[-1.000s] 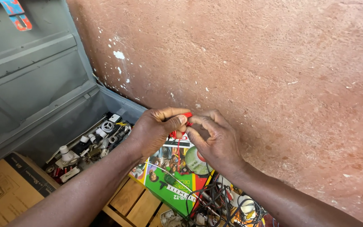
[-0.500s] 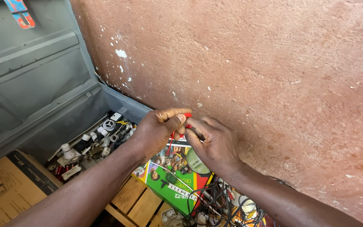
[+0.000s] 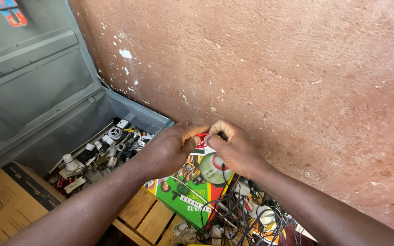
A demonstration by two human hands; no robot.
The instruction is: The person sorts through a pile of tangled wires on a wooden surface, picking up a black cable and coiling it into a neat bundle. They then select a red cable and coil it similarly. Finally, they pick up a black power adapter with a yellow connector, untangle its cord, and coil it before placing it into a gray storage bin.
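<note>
Red wire [image 3: 201,135] sits pinched right between your two hands, just in front of the rough reddish wall [image 3: 274,68] and above the green printed box [image 3: 185,191]. Your left hand [image 3: 172,148] comes in from the lower left and closes thumb and forefinger on one side of it; your right hand [image 3: 233,148] comes in from the lower right and pinches the other side, so the fingertips nearly touch. Only a short red stretch shows in the gap, and it seems to run roughly sideways from one hand to the other, though most of it is hidden by your fingers. Neither hand is nearer than the other; both are on it. A thin dark cable [image 3: 224,182] drops from under your right hand toward the tangle of black wires [image 3: 238,214] below. To the left, the open grey metal toolbox [image 3: 46,91] holds white and metal small parts [image 3: 101,150], well apart from your hands. A cardboard box [image 3: 5,205] and a wooden slat crate [image 3: 147,214] lie lower still.
</note>
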